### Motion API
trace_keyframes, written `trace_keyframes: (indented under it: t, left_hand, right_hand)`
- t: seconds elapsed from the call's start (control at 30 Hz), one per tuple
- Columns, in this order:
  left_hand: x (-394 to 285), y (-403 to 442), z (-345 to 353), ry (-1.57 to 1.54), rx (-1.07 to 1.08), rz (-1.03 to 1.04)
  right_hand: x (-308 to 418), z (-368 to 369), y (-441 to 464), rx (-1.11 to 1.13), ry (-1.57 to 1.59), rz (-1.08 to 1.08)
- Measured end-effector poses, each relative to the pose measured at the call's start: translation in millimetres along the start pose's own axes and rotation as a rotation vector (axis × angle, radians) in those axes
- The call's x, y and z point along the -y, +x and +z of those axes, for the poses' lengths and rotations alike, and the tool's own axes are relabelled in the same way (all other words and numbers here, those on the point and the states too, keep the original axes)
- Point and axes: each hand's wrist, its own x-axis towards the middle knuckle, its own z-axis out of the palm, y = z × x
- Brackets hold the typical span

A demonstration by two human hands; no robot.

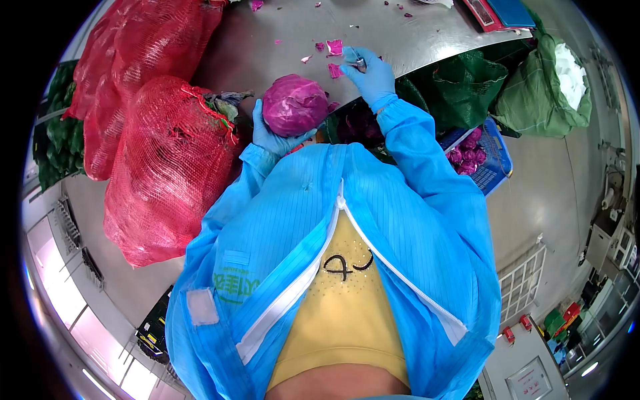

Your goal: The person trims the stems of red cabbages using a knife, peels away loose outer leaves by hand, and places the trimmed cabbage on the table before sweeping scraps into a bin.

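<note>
One purple cabbage (pixel 295 105) sits cupped in the left hand (pixel 272 137) beside the tabletop (pixel 257 43) edge; likely heavy, firm and smooth, it wants a broad palm underneath. The right hand (pixel 372 75) grips a small metallic object (pixel 361 63), mostly hidden.

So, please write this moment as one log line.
left hand: holds red cabbage; right hand: holds small metallic item, partly hidden; leaf scraps: on metal table

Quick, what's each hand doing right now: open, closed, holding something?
Left hand: cupped around the cabbage, holding it.
Right hand: closed on a small metal object; exactly what, I can't tell.
</note>
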Motion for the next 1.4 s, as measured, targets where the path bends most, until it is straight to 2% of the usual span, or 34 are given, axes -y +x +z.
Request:
trace_keyframes:
  t: [0.07, 0.1, 0.13, 0.23, 0.3, 0.37, 0.43, 0.47, 0.53, 0.57, 0.63, 0.67, 0.7, 0.77, 0.8, 0.83, 0.9, 0.97, 1.03, 1.07, 1.13, 1.17, 1.23, 1.27, 1.33, 1.37, 1.4]
  left_hand:
    - [0, 0, -3, -0.103, 0.033, -0.052]
    - [1, 2, -7, -0.132, 0.126, -0.083]
    - [1, 4, -12, -0.159, 0.218, -0.114]
    - [-1, 11, -20, -0.065, 0.226, -0.028]
    - [1, 8, -15, -0.11, 0.222, -0.036]
    - [3, 7, -13, -0.158, 0.215, -0.044]
    - [3, 9, -13, -0.271, 0.245, -0.071]
    - [4, 10, -11, -0.27, 0.249, -0.069]
    - [2, 13, -5, 0.044, 0.015, 0.2]
    - [-4, 20, -11, 0.047, 0.021, 0.207]
    - [-13, 36, -26, 0.364, -0.113, 0.488]
    - [-17, 38, -29, 0.545, -0.058, 0.695]
    - [-19, 39, -31, 0.545, -0.055, 0.698]
    - [-22, 42, -37, 1.184, -0.23, 1.038]
    - [-21, 41, -29, 1.318, -0.238, 1.178]
    - [-18, 40, -23, 1.315, -0.235, 1.178]
    - [-9, 33, -13, 1.561, -0.138, 1.291]
    - [-9, 31, -18, 1.8, -0.069, 1.401]
    - [-7, 29, -25, 1.633, -0.02, 1.231]
    - [-6, 31, -28, 1.628, -0.023, 1.231]
    - [0, 32, -30, 1.35, -0.118, 1.21]
    - [0, 31, -31, 1.349, -0.121, 1.209]
    - [3, 26, -30, 1.504, -0.113, 1.257]
    - [9, 27, -29, 1.396, -0.028, 1.152]
    - [9, 27, -33, 1.493, -0.066, 1.129]
    - [10, 27, -35, 1.591, -0.105, 1.108]
    - [11, 24, -30, 1.632, -0.149, 1.101]
  right_hand:
    - [-4, 2, -4, 0.038, -0.089, 0.025]
    - [0, 3, -8, 0.041, -0.089, 0.028]
    - [4, 4, -12, 0.098, -0.019, 0.056]
    - [13, 13, -26, 0.169, 0.103, 0.072]
    - [21, 21, -38, 0.137, 0.394, 0.049]
    - [40, 21, -47, 0.134, 0.315, 0.029]
    - [34, 22, -49, 0.131, 0.096, -0.07]
    - [22, 25, -51, 0.132, 0.095, -0.074]
    - [-7, 33, -51, -0.014, 0.129, 0.08]
    - [-17, 32, -52, -0.013, 0.131, 0.07]
    - [-22, 26, -53, 0.118, 0.143, 0.429]
    - [-21, 25, -53, 0.17, 0.279, 0.447]
    - [-15, 25, -51, 0.17, 0.279, 0.442]
    - [-4, 29, -48, 0.228, 0.454, 0.528]
    - [-4, 31, -44, 0.272, 0.5, 0.563]
    - [-6, 32, -41, 0.271, 0.498, 0.562]
    - [-7, 34, -39, 0.36, 0.721, 0.692]
    - [-12, 33, -45, 0.41, 0.695, 0.669]
    - [-15, 32, -53, 0.459, 0.669, 0.644]
    - [-16, 31, -58, 0.454, 0.602, 0.54]
    - [-28, 33, -68, 0.443, 0.494, 0.301]
    - [-34, 33, -71, 0.445, 0.493, 0.304]
    - [-31, 28, -76, 0.353, 0.196, 0.088]
    - [-31, 22, -80, 0.356, 0.194, 0.097]
    - [-1, 9, -72, 0.383, -0.304, 0.228]
    - [4, 6, -72, 0.383, -0.308, 0.231]
    - [9, 5, -73, 0.364, -0.329, 0.144]
